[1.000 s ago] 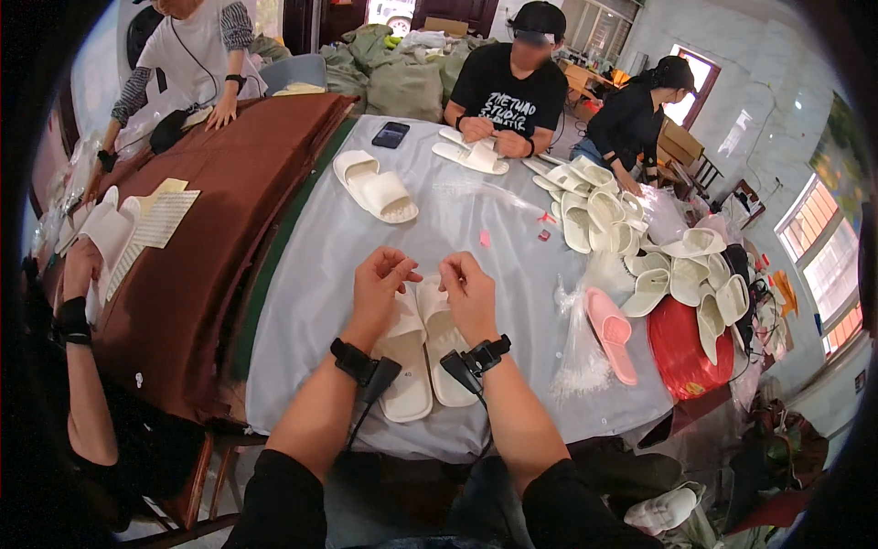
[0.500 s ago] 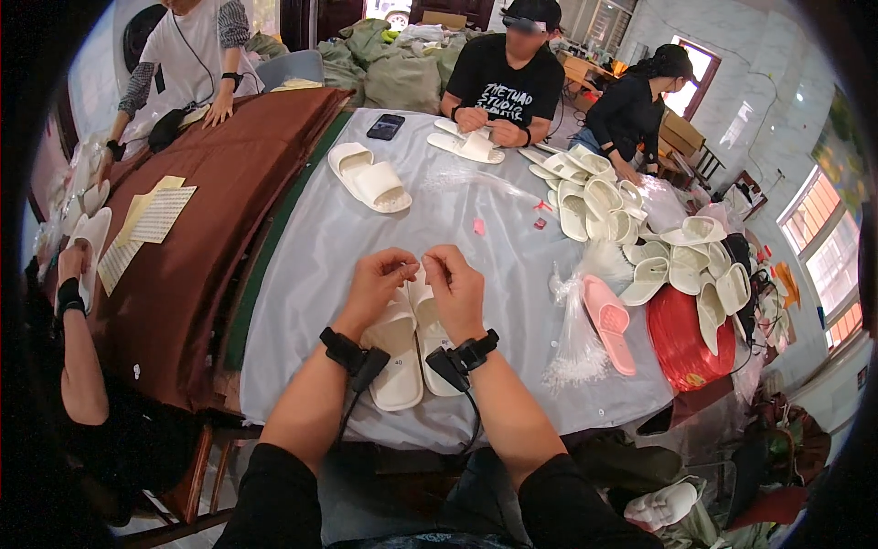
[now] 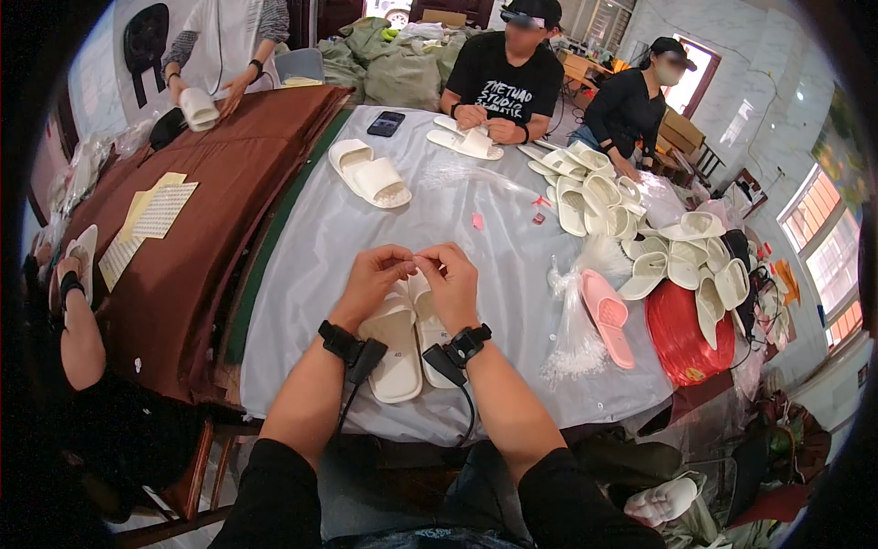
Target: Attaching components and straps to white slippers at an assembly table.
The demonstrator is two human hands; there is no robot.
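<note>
A pair of cream slide slippers (image 3: 398, 343) lies side by side on the pale grey table cover (image 3: 311, 247) just in front of me. My left hand (image 3: 375, 279) and my right hand (image 3: 453, 279) hover over their toe ends, fingertips pinched together on something tiny, too small to make out. Both wrists carry black bands with cables.
Another cream slipper pair (image 3: 370, 174) and a dark phone (image 3: 385, 123) lie farther up the table. A heap of cream slippers (image 3: 640, 242), a pink slipper (image 3: 608, 316), clear plastic ties (image 3: 576, 320) and a red stool (image 3: 686, 334) sit right. Several other people work around the tables.
My hands stayed together over the slipper pair, fingertips closing in on each other. The view shifted slightly; the person at the far left now holds a slipper.
</note>
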